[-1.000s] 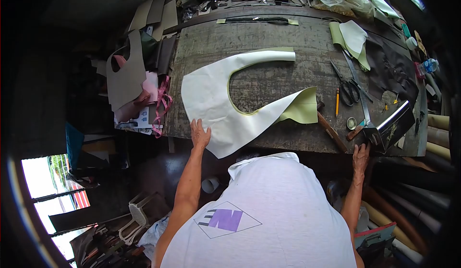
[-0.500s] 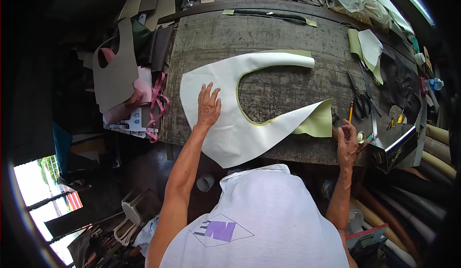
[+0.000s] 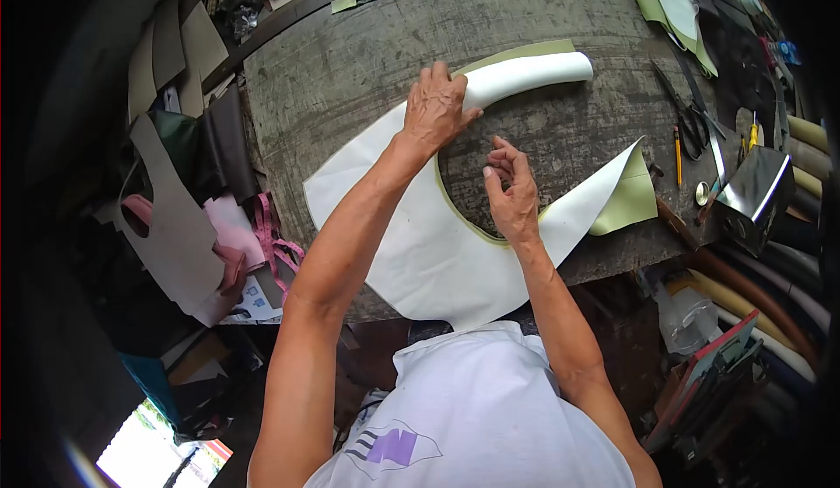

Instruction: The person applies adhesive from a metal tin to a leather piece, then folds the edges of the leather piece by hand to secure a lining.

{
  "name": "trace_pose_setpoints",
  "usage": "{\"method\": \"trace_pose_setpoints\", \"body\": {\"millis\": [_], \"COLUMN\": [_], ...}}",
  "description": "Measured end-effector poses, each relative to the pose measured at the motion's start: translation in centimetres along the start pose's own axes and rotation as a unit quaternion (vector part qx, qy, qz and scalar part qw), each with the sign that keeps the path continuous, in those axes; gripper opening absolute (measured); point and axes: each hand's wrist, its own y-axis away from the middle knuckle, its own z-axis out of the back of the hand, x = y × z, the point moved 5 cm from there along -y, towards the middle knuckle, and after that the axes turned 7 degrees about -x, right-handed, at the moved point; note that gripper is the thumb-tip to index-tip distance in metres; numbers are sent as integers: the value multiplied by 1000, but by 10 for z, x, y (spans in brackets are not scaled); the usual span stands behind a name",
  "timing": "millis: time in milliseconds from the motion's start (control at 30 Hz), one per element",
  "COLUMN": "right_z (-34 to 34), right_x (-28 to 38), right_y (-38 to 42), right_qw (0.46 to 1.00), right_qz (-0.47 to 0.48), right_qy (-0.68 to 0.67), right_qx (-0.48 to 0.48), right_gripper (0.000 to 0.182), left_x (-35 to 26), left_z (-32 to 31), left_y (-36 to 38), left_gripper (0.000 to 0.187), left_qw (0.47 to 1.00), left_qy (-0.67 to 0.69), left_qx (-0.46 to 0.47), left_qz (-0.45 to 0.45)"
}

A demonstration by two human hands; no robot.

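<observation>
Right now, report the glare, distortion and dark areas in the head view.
Head view: the opening at lower left is blown out white; bright glare on the shiny box; the table looks bowed; the corners fall to near black.

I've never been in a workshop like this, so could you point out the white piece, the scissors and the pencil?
White piece (image 3: 416,239), head view: on its broad body.
Scissors (image 3: 683,109), head view: where blades meet handles.
Pencil (image 3: 677,156), head view: mid-shaft.
</observation>
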Motion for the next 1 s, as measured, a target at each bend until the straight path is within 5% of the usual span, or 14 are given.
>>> {"method": "trace_pose_setpoints", "body": {"millis": [200,300,467,567,767,867,1000], "right_z": [0,4,3,-11,-38,-54,-74], "right_x": [4,1,10,19,63,87,106], "right_y": [18,28,38,43,53,59,69], "right_qw": [997,995,987,985,987,992,997], "right_qz": [-64,-85,-88,-63,-54,-8,53], "right_qy": [-28,-55,-129,-150,-144,-117,-59], "right_qx": [-14,-16,-42,-51,-41,-36,-18], "right_gripper": [31,30,32,39,48,45,36], "left_x": [8,12,19,43,80,79,73], "left_z": [-15,-24,-1,26,59,63,71], "left_y": [-11,-22,-5,16,95,126,152], "left_gripper": [44,41,40,36,30,34,32], "left_qw": [999,980,955,917,740,648,612], "left_qy": [-39,46,90,125,532,635,681], "left_qx": [3,183,251,265,78,51,15], "left_qz": [-22,67,133,271,403,417,402]}}
